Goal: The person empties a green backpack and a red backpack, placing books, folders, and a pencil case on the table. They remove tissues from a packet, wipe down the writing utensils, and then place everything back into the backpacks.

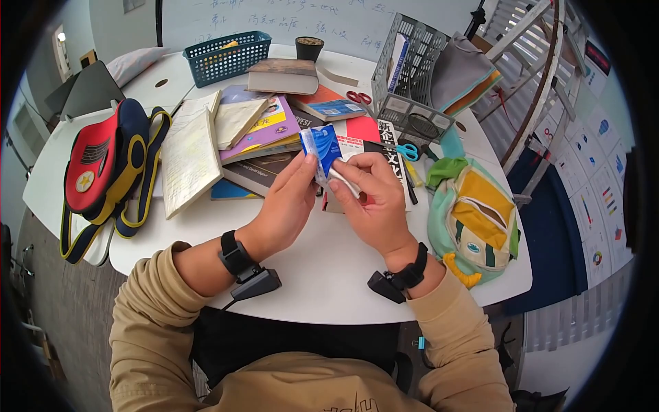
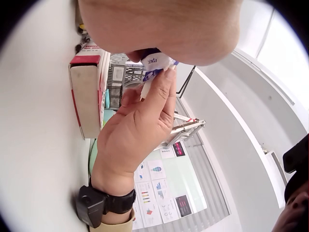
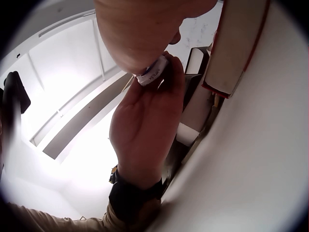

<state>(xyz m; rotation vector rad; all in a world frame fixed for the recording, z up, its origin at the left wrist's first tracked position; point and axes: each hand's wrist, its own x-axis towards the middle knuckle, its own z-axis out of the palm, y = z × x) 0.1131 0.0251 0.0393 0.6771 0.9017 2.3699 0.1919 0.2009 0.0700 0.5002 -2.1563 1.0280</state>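
A small blue and white pocket pack of tissues (image 1: pixel 322 145) is held up over the table, between both hands. My left hand (image 1: pixel 288 198) grips its left side, thumb on the near face. From the right, my right hand (image 1: pixel 376 200) pinches the lower right edge with thumb and forefinger, where a white part (image 1: pixel 345 180) shows. In the left wrist view the pack's white end (image 2: pixel 157 61) with print peeks out between the hands. The right wrist view shows that printed end (image 3: pixel 153 72) by the left fingers; most of the pack is hidden there.
Behind the hands lies a pile of books (image 1: pixel 264 130), with an open notebook (image 1: pixel 191 161) at its left. A red and navy bag (image 1: pixel 103 161) stands left, a green and yellow backpack (image 1: pixel 473 223) right. Scissors (image 1: pixel 406 150), a grey file rack (image 1: pixel 412 75) and a teal basket (image 1: pixel 226 60) are farther back.
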